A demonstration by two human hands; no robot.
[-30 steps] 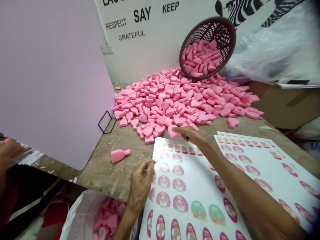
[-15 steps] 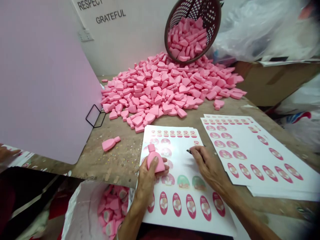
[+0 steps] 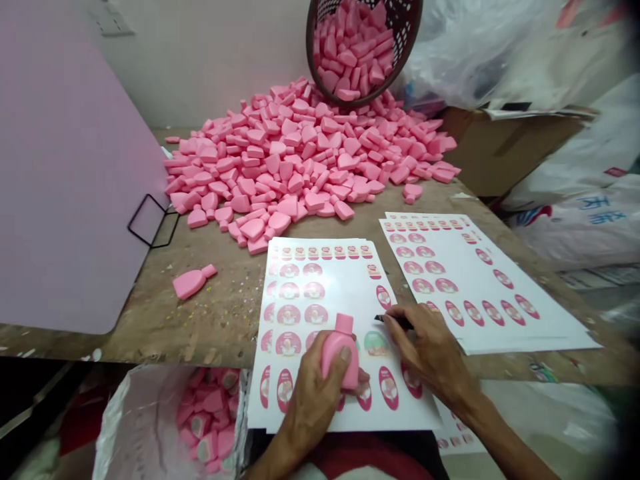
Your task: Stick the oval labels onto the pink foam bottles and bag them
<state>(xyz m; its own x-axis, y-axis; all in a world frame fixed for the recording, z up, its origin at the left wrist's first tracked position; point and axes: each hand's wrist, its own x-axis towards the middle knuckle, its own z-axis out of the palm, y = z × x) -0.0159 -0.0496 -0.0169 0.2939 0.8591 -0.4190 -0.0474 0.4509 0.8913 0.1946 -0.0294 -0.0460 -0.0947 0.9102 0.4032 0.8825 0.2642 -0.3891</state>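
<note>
Your left hand [image 3: 315, 393] gripping a pink foam bottle [image 3: 340, 357], your right hand [image 3: 430, 350] pinching a black pen [image 3: 393, 322], over a sticker sheet [image 3: 320, 280]

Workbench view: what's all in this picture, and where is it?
bottle-shaped pieces: many, pink, heaped at the back of the wooden bench
basket: one, brown, tilted above the heap, full of pieces
loose piece: one, pink, on the bench left of the sheets
label sheets: two stacks, white with pink labels, at the bench front; second stack to the right
sack: one, white, below the bench edge, holding pieces
board: one, lilac, at left, on a wire stand, black
cardboard box: one, brown, beyond the bench at right
pen: one, black, in the right hand
held piece: one, pink, in the left hand
left hand: over the near sheets, gripping the held piece
right hand: over the near sheets, holding the pen
</note>
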